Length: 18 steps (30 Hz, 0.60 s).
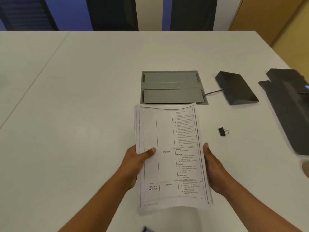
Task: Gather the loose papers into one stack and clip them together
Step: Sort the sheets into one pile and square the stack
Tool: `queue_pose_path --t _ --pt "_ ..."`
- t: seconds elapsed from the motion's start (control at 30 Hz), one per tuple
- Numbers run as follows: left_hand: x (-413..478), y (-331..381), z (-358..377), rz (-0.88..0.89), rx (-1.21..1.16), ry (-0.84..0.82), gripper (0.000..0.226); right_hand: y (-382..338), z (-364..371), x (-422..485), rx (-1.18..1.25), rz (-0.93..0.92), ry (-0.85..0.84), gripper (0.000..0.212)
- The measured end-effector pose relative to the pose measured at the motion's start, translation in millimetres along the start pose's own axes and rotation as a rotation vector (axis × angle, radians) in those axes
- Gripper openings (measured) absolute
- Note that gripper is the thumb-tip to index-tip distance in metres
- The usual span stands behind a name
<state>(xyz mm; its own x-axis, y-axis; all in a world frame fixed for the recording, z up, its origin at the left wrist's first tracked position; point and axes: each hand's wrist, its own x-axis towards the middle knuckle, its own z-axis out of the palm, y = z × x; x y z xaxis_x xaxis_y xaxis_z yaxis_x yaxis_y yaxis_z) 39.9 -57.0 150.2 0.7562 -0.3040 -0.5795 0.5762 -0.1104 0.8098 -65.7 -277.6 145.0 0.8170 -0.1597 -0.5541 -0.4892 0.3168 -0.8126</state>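
Above the white table (pixel 83 97), the papers (pixel 168 164) are held as one stack between both hands. The left hand (pixel 133 164) pinches the left edge, thumb on top. The right hand (pixel 215 171) lies against the right edge with its fingers hidden, so its grip cannot be told. A black binder clip (pixel 222 131) lies apart on the table, to the right.

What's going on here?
A person holds the papers as one stack above the table. The left hand grips the left edge, thumb on top. The right hand is against the right edge, its fingers hidden. The clip lies on the table to the right, untouched, so the stack is gathered but not yet clipped.
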Motion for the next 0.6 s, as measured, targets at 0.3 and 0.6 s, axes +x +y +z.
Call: queue_pose_path --t 0.3,0.6 --pt "21.1 -8.8 67.0 0.229 -0.024 0.117 0.013 -15.7 -46.5 48.1 -0.117 -0.280 0.124 0.025" --pt "41.7 -5.3 59.7 0.459 0.096 0.141 0.035 -20.1 -39.9 65.8 -0.223 -0.486 0.136 0.039"
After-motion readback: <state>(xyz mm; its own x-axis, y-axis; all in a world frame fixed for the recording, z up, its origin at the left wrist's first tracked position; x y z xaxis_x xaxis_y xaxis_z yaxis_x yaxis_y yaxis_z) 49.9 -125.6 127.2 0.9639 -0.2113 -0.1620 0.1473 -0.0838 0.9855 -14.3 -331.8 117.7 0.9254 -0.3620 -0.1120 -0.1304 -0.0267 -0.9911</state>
